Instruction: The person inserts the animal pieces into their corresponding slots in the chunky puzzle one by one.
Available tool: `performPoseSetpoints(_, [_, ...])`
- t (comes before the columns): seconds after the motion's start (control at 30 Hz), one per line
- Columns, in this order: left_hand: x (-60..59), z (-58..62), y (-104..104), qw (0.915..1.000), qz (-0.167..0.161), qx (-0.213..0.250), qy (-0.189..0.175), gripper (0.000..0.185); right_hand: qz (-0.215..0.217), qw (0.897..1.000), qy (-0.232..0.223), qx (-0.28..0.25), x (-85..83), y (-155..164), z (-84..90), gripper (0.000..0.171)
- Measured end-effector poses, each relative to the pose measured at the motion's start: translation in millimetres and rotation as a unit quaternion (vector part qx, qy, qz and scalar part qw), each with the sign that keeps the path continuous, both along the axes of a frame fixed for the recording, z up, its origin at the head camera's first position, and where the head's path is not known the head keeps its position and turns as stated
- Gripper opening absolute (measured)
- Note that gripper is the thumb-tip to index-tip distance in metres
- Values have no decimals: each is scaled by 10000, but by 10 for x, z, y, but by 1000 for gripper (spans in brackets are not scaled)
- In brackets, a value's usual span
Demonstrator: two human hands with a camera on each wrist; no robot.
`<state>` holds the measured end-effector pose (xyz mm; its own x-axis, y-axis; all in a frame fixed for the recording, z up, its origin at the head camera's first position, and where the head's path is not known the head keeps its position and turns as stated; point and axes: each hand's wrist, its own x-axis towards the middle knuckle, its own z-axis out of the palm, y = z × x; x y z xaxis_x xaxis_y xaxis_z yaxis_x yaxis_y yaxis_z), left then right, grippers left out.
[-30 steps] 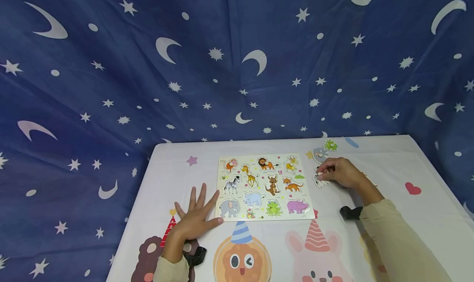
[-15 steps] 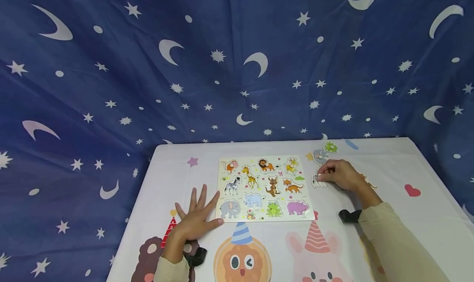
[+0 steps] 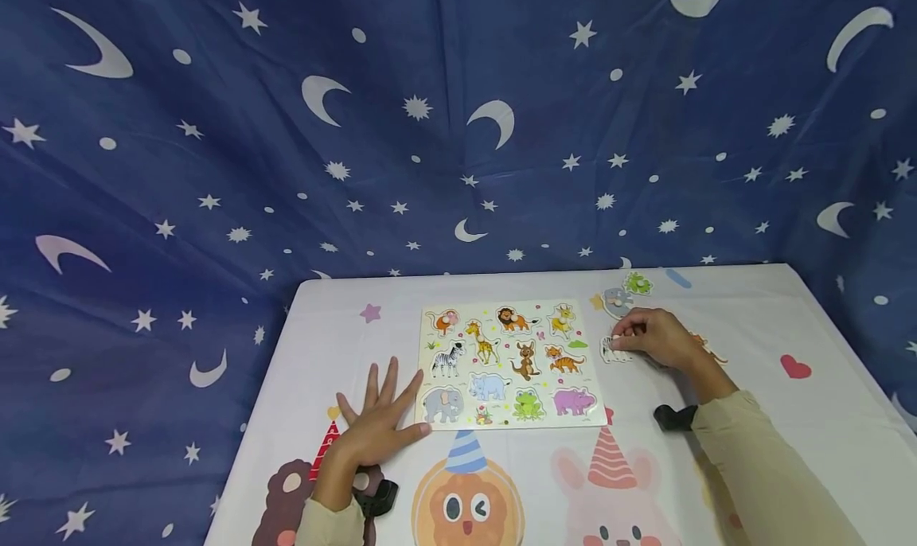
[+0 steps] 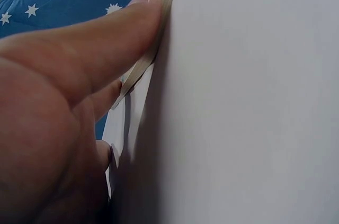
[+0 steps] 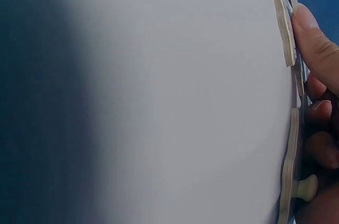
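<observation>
A wooden animal puzzle board (image 3: 507, 420) lies at the middle of the table, with pegged pieces such as the lion (image 3: 513, 318) and the monkey (image 3: 446, 320) in its upper part. My left hand (image 3: 380, 427) is spread flat at the board's lower left corner, its thumb (image 4: 135, 33) against the board's edge in the left wrist view. Right of the board, my right hand (image 3: 655, 337) pinches a zebra puzzle piece (image 3: 614, 350) low over the tablecloth. In the right wrist view the thumb (image 5: 318, 44) is at the piece's edge; the other fingertips are partly hidden.
Behind the right hand lie a grey elephant piece (image 3: 616, 301) and a green frog piece (image 3: 637, 283). An orange piece (image 3: 705, 344) shows partly beyond the right wrist. A blue star-patterned curtain (image 3: 458, 132) hangs behind the white tablecloth (image 3: 344, 355).
The zebra piece has turned and shifted slightly left with my right hand, and more of the orange piece shows beyond the wrist. My left hand has stayed in place.
</observation>
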<state>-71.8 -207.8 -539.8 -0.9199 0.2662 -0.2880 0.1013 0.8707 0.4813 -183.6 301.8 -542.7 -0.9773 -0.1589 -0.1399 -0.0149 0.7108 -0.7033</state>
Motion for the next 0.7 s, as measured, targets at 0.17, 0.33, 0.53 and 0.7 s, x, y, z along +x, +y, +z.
performPoseSetpoints(0.17, [1,-2,-5,10000,-4,10,-26,87,-3,10000,61,64,-2,-6,-19,27])
performPoseSetpoints(0.33, [5,17,2,10000,-9,28,-16,87,28,9997,187,163,-3,-29,-5,25])
performPoseSetpoints(0.53, [18,35,4,10000,13,27,-4,87,271,9986,432,108,34,-95,60,21])
performPoseSetpoints(0.7, [17,25,4,10000,4,32,35,88,413,9980,451,139,67,-171,123,20])
